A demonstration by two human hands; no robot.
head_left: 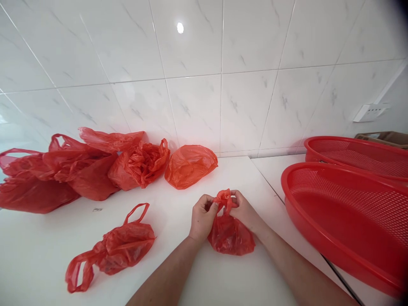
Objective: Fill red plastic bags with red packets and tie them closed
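A small, filled red plastic bag [231,238] rests on the white table in front of me, its top gathered upward. My left hand [203,214] pinches the bag's handle on the left side between thumb and fingers. On the other side, my right hand [244,208] has its fingers closed on the twisted handles near the top. What lies inside the bag cannot be made out through the plastic. To the left lies another red plastic bag [126,246], on its side with its handle loops spread out.
Several full red bags [92,174] line the wall at the back left, beside a flatter red bag [191,165]. At the right stand two red perforated baskets, one nearer [344,216] and one behind [357,155]. A wall socket [371,112] sits above them.
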